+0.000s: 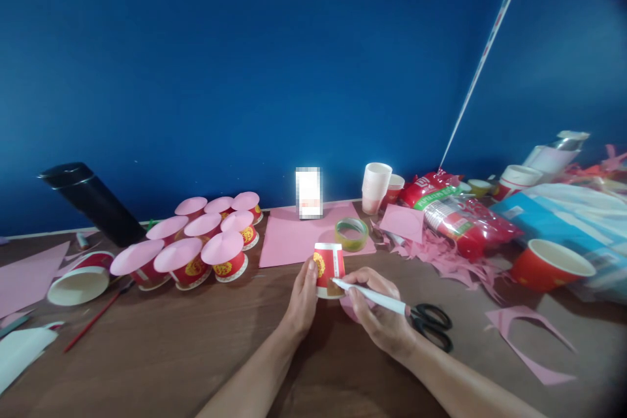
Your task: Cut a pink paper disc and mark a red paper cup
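My left hand (304, 297) grips a red paper cup (332, 264) with gold print, turned upside down, by its left side. My right hand (385, 313) is closed around a white marker (382, 299); its tip meets the lower front of the cup. Beneath my right hand lies a piece of pink paper (353, 307), mostly hidden. Black-handled scissors (434, 326) lie just right of my right hand, their blades out of sight. Behind the cup, a roll of tape (351, 235) rests on a pink sheet (289, 238).
To the left stand several upturned cups topped with pink paper discs (179, 253). A black bottle (93, 199), a tipped cup (81, 281) and a red brush (93, 323) lie beyond. Rightward are a red plastic packet (458, 212), pink scraps (455, 258) and an orange cup (551, 268).
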{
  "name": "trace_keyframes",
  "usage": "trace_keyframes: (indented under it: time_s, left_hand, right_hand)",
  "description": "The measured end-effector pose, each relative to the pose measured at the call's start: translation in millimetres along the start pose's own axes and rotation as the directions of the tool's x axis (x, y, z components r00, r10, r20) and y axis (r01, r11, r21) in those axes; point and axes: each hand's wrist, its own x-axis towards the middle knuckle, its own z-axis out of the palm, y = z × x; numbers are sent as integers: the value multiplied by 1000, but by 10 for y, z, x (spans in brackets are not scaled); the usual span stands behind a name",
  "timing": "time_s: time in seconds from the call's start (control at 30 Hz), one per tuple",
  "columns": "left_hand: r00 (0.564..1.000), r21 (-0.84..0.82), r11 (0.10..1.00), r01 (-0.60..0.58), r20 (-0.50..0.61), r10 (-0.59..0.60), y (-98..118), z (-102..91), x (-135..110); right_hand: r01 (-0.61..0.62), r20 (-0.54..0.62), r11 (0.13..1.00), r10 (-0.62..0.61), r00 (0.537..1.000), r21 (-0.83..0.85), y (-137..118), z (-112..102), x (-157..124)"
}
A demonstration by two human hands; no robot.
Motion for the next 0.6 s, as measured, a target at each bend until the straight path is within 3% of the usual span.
trace_keyframes:
  time_s: [0.13,0.6]
  left_hand:
    - [999,39,999,-23,48,21,14,4,-4]
    - [1000,-3,1000,-19,2,19,-33,-5,26]
  right_hand:
    - [4,10,1000,-4,1000,6,-2,-3,-8]
    - [18,34,1000,-19,999,7,17,11,-14]
